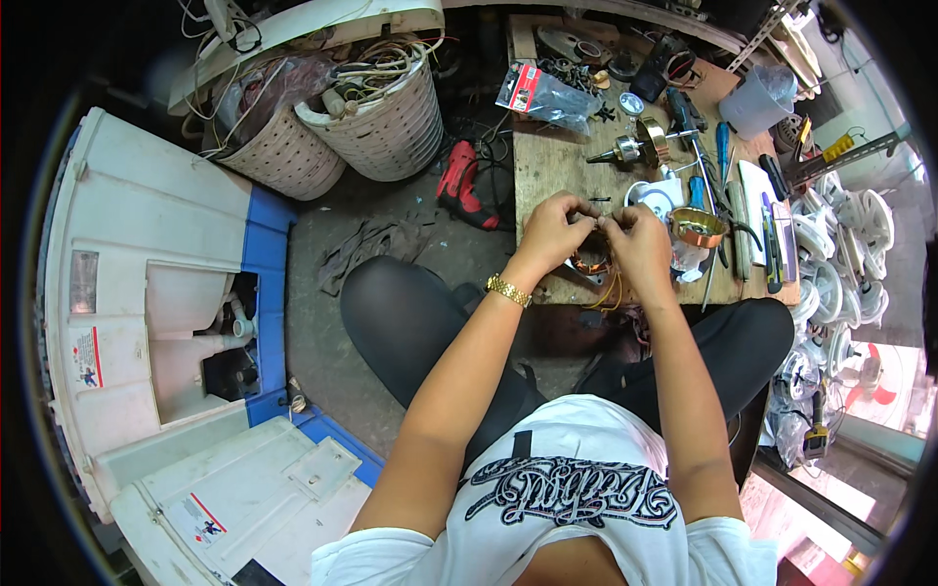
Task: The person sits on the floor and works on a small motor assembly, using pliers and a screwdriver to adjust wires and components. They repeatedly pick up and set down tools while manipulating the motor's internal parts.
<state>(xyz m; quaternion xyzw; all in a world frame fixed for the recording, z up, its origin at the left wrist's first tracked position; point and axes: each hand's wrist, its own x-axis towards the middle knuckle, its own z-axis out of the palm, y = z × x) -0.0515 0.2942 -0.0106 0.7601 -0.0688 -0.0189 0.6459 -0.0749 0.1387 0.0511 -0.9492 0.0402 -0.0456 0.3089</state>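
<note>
My left hand (559,234) and my right hand (640,246) meet over the near edge of the wooden workbench (552,181). Thumb and fingers of each are pinched together, fingertips almost touching; whatever sits between them is too small to make out. Just below the fingers is a round motor coil part (590,265) with copper-coloured windings, partly hidden by my hands. Yellow wires (615,293) trail from it over the bench edge. Right of my right hand stands a brass-coloured round housing (698,229). Farther back lies a similar brass-coloured motor part (652,143) with a shaft.
Blue-handled screwdrivers (722,146) and pens (772,249) lie on the bench's right. A plastic bag (557,101) and a translucent bucket (757,103) are toward the back. Left are a red power tool (459,181), wire-filled baskets (386,127) and a white-and-blue casing (127,215).
</note>
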